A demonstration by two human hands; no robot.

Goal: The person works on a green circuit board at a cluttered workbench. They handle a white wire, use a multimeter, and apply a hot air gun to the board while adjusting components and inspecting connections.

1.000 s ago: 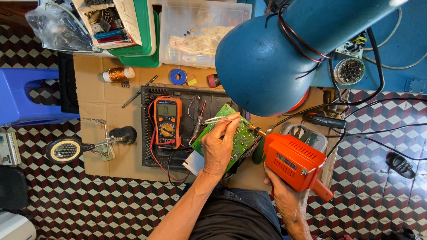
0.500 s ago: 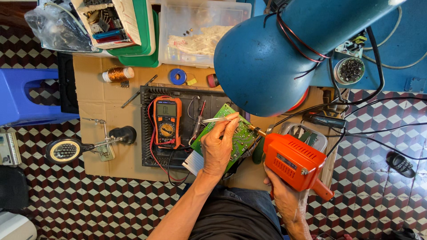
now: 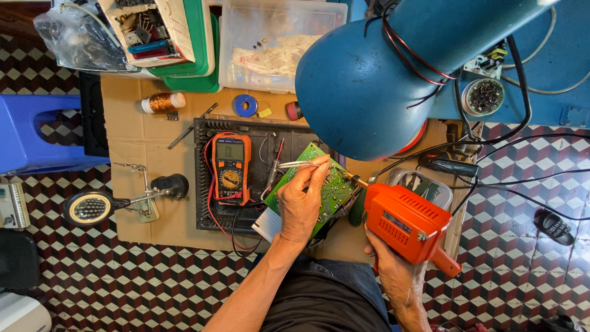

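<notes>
1. Dominating the upper right of the head view, a big blue lamp shade (image 3: 375, 80) hangs over the work and hides part of it.
2. Below it lies a sheet of brown cardboard (image 3: 132, 135) on the checkered floor, with a dark mat (image 3: 203, 215) on top.
3. An orange soldering gun (image 3: 409, 222) sits at the right edge of the mat; the right hand (image 3: 393, 270) is wrapped around its grip from below, fingers closed on it. Its metal tip reaches left to the edge of the board.
4. A green circuit board (image 3: 329, 184) lies tilted on the mat, between the gun and the meter.
5. The left hand (image 3: 301, 206) rests on the board, thumb and forefinger pinching silver tweezers (image 3: 295, 165), whose points stick out to the left above the board's upper corner.
6. An orange multimeter (image 3: 231, 167) lies just left of the board, its red and black leads looped around it.
7. A magnifier on a clip stand (image 3: 92, 208) stands well to the left.
8. A copper wire spool (image 3: 163, 102) and a small blue ring (image 3: 245, 105) lie near the cardboard's top edge.
</notes>
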